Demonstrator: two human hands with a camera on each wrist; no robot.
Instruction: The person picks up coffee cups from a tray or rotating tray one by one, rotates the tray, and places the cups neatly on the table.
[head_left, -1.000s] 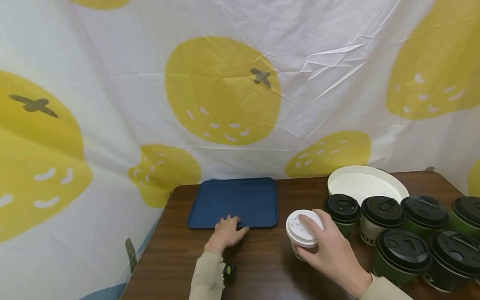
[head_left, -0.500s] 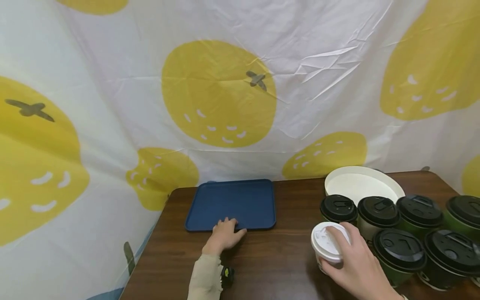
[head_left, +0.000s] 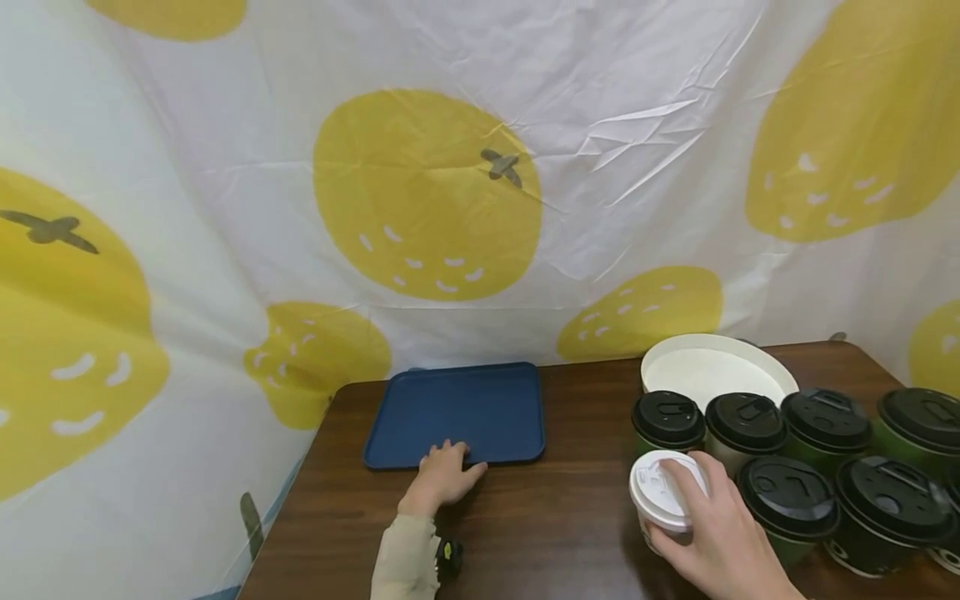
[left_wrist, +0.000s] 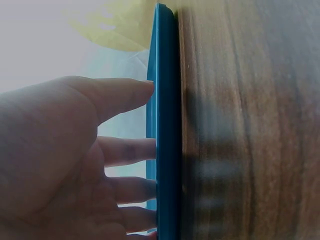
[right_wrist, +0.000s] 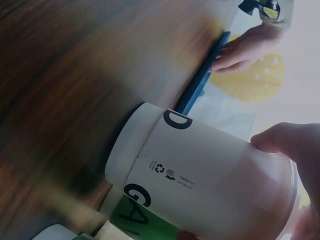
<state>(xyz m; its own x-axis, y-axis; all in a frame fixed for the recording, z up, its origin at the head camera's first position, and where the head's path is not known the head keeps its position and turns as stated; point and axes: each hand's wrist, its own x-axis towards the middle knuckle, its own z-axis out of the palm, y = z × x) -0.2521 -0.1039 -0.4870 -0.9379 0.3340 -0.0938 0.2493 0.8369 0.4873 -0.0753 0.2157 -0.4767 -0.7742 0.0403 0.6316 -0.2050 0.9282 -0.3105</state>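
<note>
My right hand (head_left: 723, 529) grips a white paper cup (right_wrist: 210, 175) from above, thumb on one side and fingers on the other. The cup has dark letters and a white lid (head_left: 663, 492); it stands upright just left of the black-lidded cups. Whether its base touches the table I cannot tell. My left hand (head_left: 444, 479) lies at the near edge of a blue tray (head_left: 457, 408), fingers extended over the rim. In the left wrist view the thumb and fingertips meet or pass behind the tray's edge (left_wrist: 167, 125), partly hidden by it.
Several cups with black lids (head_left: 787, 496), mostly green, crowd the right side. A round white tray (head_left: 708, 367) sits behind them. The brown wooden table (head_left: 555, 533) backs onto a white cloth (head_left: 585, 75) printed with yellow fruit.
My right hand has carried the white-lidded cup rightward and slightly nearer, up beside the black-lidded cups. My left hand keeps its place at the tray. The head view has shifted slightly.
</note>
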